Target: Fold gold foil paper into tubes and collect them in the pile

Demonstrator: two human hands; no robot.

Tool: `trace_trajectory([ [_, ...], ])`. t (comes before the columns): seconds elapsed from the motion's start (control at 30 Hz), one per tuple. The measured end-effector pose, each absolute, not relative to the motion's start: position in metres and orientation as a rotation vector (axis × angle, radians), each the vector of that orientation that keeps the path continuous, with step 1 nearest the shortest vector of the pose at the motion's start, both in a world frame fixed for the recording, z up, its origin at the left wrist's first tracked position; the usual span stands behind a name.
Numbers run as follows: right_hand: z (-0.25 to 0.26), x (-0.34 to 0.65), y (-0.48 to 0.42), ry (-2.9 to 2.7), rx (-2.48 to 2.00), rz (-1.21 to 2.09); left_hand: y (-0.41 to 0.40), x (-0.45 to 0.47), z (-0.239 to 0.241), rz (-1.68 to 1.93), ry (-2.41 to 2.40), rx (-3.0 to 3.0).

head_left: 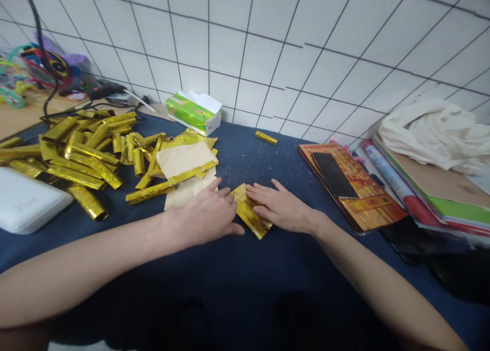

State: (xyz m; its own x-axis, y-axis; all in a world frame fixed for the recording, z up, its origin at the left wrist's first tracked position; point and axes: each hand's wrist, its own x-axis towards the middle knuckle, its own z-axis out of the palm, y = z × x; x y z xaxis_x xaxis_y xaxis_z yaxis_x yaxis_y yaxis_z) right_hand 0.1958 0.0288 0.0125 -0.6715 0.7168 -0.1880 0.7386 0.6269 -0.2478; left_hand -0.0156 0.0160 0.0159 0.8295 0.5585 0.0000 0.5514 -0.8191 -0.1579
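A folded gold foil paper (250,216) lies on the dark blue table cover (237,279) in front of me. My left hand (209,213) rests on its left side, fingers stretched flat and pressing the foil down. My right hand (281,208) lies flat on its right side, fingers spread toward the left hand. Just behind the left hand lie loose sheets of tan and gold paper (184,159).
A big heap of rolled gold foil pieces (80,147) fills the left. A white box (23,200) sits at the left edge, a green tissue box (193,111) by the tiled wall, one gold roll (266,137) apart. At right: printed gold sheets with a phone (335,175), books, white cloth (436,131).
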Motion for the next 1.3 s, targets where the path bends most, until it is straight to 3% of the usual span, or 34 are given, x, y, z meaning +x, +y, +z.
trace_trajectory([
  [0.3,0.009,0.189,0.019,2.798,1.269,-0.109,0.01,-0.014,0.014,0.088,-0.951,-2.838],
  [0.7,0.015,0.187,0.016,2.806,1.229,-0.21,0.021,-0.021,0.006,0.136,-0.905,-2.97],
  [0.97,0.016,0.189,0.016,2.737,1.249,-0.011,0.013,-0.017,0.017,0.251,-0.941,-2.913],
  [1.3,0.001,0.186,0.013,2.711,1.421,0.184,0.037,-0.023,0.001,0.067,-0.932,-2.999],
])
